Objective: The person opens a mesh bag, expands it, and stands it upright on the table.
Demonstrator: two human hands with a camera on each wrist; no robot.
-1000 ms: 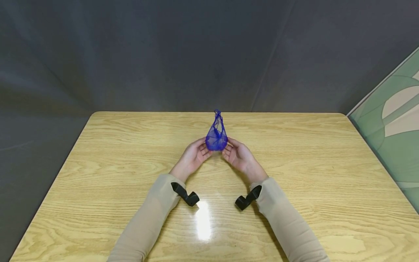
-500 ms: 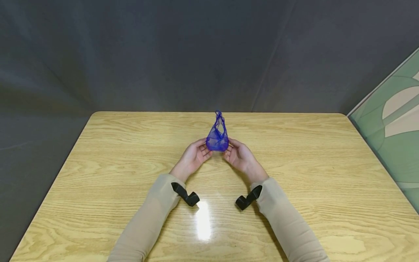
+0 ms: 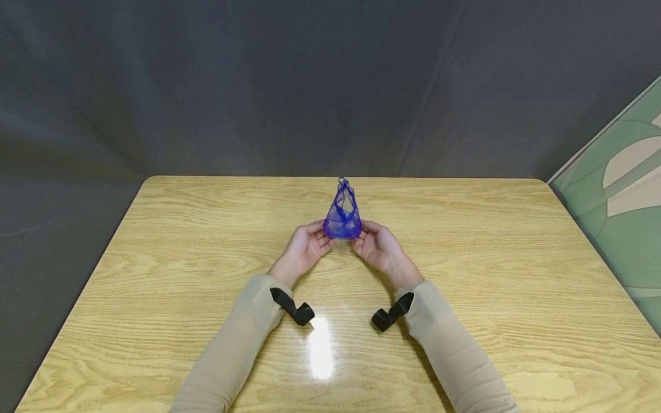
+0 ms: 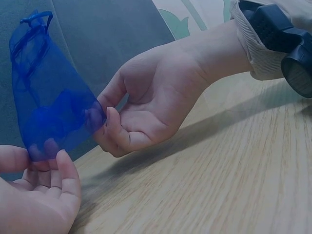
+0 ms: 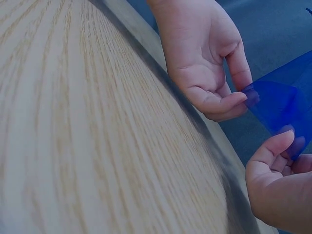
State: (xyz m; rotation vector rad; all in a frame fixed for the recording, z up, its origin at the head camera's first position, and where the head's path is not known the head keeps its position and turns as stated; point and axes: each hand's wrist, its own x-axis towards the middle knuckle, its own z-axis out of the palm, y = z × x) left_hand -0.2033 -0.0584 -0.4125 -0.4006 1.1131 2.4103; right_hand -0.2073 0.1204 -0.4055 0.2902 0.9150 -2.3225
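A sheer blue organza drawstring pouch [image 3: 342, 221] is held up over the table, its gathered cord end at the top. Something darker blue shows through the mesh in its lower part; its kind is unclear. My left hand [image 3: 303, 249] pinches the pouch's lower left corner between thumb and fingers. At the lower right corner, my right hand [image 3: 382, 249] pinches it likewise. The left wrist view has the pouch [image 4: 51, 102] spread flat between the left hand [image 4: 41, 200] and right hand [image 4: 156, 92]. Fingertips show dimly through the fabric.
The wooden table [image 3: 490, 258] reaches back to a dark grey curtain [image 3: 330, 86]. A green and beige patterned panel [image 3: 619, 195] stands at the right. Black wrist cameras [image 3: 303, 314] sit on beige sleeves [image 3: 227, 350].
The pouch's top has dipped slightly and its bottom is a little wider between the hands. Both hands have barely moved and keep their pinch.
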